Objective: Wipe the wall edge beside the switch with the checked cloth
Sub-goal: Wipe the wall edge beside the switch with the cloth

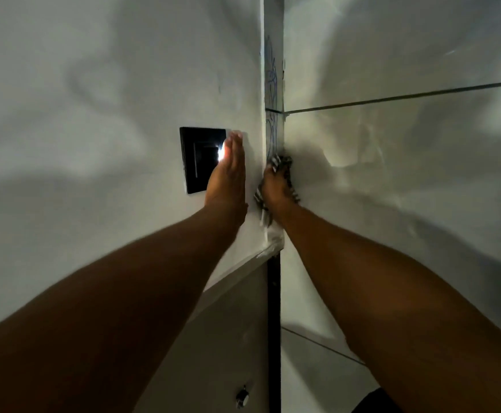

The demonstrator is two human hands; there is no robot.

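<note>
A black square switch (200, 158) is set in the white wall left of centre. My left hand (228, 174) lies flat against the wall, fingers together, overlapping the switch's right edge. The narrow wall edge (273, 84) runs vertically at centre and carries blue scribble marks. My right hand (274, 187) presses a bunched black-and-white checked cloth (285, 163) against that edge, just below the scribbles. Part of the cloth hangs below my wrist.
A tiled wall (392, 144) with dark grout lines stands to the right of the edge. Below the switch is a white panel with a dark vertical strip (274, 323) and a small round knob (242, 397). The light is dim.
</note>
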